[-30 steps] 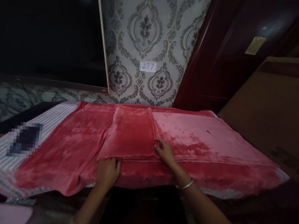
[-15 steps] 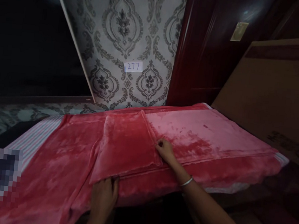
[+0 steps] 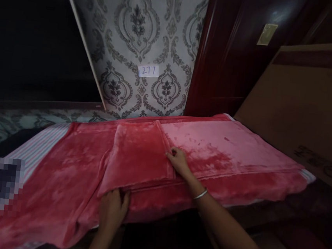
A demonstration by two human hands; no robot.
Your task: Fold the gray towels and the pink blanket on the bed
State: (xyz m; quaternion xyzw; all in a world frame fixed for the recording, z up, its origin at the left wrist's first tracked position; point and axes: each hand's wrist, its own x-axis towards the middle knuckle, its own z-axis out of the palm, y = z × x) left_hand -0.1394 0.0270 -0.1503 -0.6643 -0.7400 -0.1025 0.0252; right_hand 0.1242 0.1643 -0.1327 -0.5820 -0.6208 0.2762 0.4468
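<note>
A square-folded piece of red plush cloth (image 3: 140, 149) lies on a larger spread of red and pink plush fabric (image 3: 229, 138). On its right edge is my right hand (image 3: 179, 162), with thumb and fingers closed on the edge; a pale bangle circles that wrist. My left hand (image 3: 112, 205) is at the near left corner, its fingertips tucked under the front edge and hidden there, the thumb lying beside the fabric. Both hands touch the cloth. The left part of the plush fabric has several creases and droops over the front edge.
A striped sheet (image 3: 37, 143) shows under the plush at the left. Behind stand a large dark screen (image 3: 39, 42), a patterned wall with a paper marked 277 (image 3: 148, 70), and a dark red wood panel (image 3: 222, 59). A big cardboard box (image 3: 309, 99) stands at right.
My right hand has shifted a little left with the folded cloth's right edge. My left hand remains at the near corner, its thumb slightly farther from the fingers.
</note>
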